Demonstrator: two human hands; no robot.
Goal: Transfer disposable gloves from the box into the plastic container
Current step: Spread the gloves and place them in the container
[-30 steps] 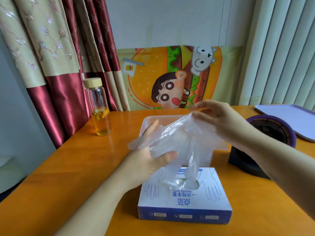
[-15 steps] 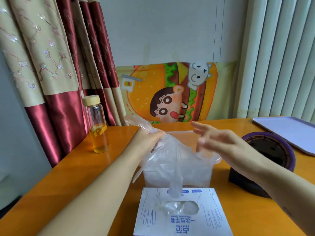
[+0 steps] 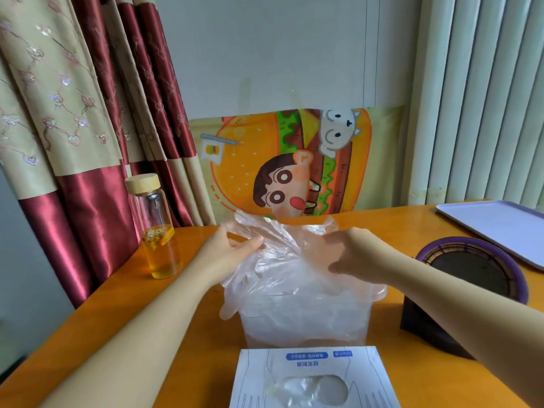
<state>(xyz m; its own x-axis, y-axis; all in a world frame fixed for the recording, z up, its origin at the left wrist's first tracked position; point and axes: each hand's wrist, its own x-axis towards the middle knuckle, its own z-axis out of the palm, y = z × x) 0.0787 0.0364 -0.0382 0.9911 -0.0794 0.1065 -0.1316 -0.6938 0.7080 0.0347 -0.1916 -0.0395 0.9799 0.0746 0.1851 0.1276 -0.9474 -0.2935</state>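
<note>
A clear plastic container (image 3: 374,293) stands on the orange table just beyond the white-and-blue glove box (image 3: 312,360), whose oval opening shows more clear gloves (image 3: 306,390). Thin transparent disposable gloves (image 3: 282,269) are bunched over the container's top and hang down its left side. My left hand (image 3: 226,251) pinches the bunch at its upper left. My right hand (image 3: 350,254) presses on the bunch from the right, fingers curled into the film.
A glass bottle (image 3: 156,228) with yellow liquid and a wooden cap stands at the left near the curtain. A black device with a purple ring (image 3: 471,278) sits at the right, a lavender tray (image 3: 497,228) behind it. A cartoon poster (image 3: 288,163) leans against the wall.
The gloves went from above the box to over the container. My left hand carried them forward, then my right hand closed in on the bunch. The view tilted up.
</note>
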